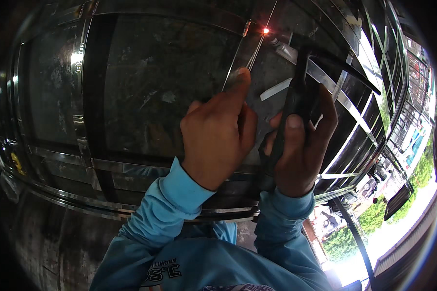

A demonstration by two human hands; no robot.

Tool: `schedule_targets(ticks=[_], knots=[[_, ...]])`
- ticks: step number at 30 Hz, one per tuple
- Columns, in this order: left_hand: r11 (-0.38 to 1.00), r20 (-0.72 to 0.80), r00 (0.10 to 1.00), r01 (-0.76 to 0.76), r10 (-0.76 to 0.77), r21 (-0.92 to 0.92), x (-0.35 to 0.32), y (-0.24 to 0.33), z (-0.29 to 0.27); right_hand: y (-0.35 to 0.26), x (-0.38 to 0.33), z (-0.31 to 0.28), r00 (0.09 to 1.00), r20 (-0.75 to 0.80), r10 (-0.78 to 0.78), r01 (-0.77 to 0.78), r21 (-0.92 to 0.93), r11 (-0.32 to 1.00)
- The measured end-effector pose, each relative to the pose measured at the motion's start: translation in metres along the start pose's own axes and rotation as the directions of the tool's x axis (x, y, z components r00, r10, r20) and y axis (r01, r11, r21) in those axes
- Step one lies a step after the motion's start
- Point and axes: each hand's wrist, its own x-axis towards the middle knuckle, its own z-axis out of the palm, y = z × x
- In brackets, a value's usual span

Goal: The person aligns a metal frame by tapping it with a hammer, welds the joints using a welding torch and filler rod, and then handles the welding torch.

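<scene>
Nearest, two light-blue sleeves [177,203] lead to the bare hands, both on the near side of the glow described below. The left hand [217,133] has its index finger stretched away from the body and the other fingers curled; whether it pinches anything cannot be told. The right hand [298,155], to the right of the near end of the metal bar, is wrapped round a black, angled, stiff-looking piece [296,92], which rises from the grip and bends off to the right, away from the bar.

Beyond the left fingertip runs the dark, shiny-edged, straight metal bar [250,46], its long axis leading away from the person and leaning slightly right. The left hand is the nearer to it, finger roughly in line with that axis; touching or just apart is unclear. Thin pale wire-like lines [254,57] follow the bar's right edge from the fingertip towards a small red-white glowing spot [265,31] farther along that edge.

To the right of the bar lies a flat off-white strip [276,89]; farther along, a silvery-grey cylindrical piece [284,51] has its narrow end towards the glow.
</scene>
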Motion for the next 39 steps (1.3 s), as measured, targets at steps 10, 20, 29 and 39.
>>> schedule_targets(ticks=[10,20,29,39], knots=[[0.986,0.067,0.989,0.139,-0.133,-0.087,0.002,0.007,-0.006,0.001,0.001,0.0,0.994,0.07,-0.083,0.079,0.056,0.995],[0.999,0.013,0.999,0.051,-0.051,0.008,-0.002,0.001,0.001,-0.001,-0.004,0.0,1.0,0.019,0.015,-0.015,-0.007,1.0],[0.997,0.085,0.994,0.075,-0.072,-0.03,0.002,0.007,-0.009,-0.001,0.0,-0.005,0.99,0.142,-0.02,0.011,0.067,0.998],[0.998,0.018,0.998,0.054,-0.054,-0.011,-0.002,0.002,-0.002,0.003,-0.002,0.0,1.0,0.007,-0.022,0.022,-0.008,1.0]])
